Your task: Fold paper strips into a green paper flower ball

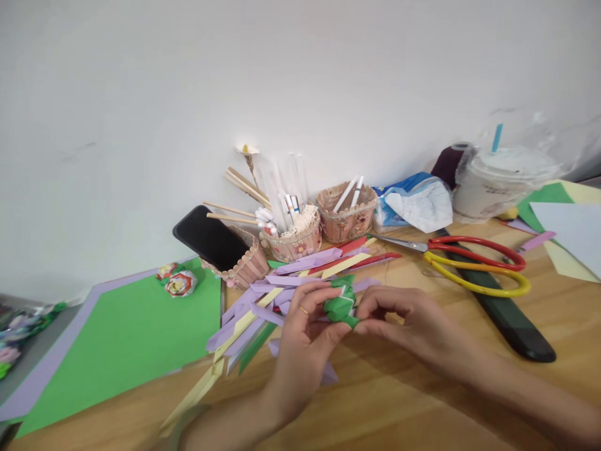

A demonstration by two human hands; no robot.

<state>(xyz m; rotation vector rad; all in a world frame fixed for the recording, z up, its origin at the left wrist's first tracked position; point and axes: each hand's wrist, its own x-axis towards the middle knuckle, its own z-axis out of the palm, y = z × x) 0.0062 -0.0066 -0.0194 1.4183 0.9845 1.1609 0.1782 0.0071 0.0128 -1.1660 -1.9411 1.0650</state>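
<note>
Between my two hands is a small green folded-paper ball (339, 307) with white edges showing. The fingers and thumb of my left hand (307, 326) are closed around its left side. On its lower right, my right hand (399, 316) pinches a green end of the same piece between thumb and forefinger. Folded paper strips (248, 307) in purple, yellow, green and red lie in a loose heap just behind and left of my hands. Two small paper rosettes (181, 284) rest on a green sheet (126, 338) at the left.
Scissors (476, 266) with red and yellow handles lie across a dark flat case (502, 313) on the right. Decorated baskets (347, 216) stand along the wall, one with a phone (211, 238) leaning in it. A bagged drink cup (498, 178) and paper sheets (575, 232) are at far right.
</note>
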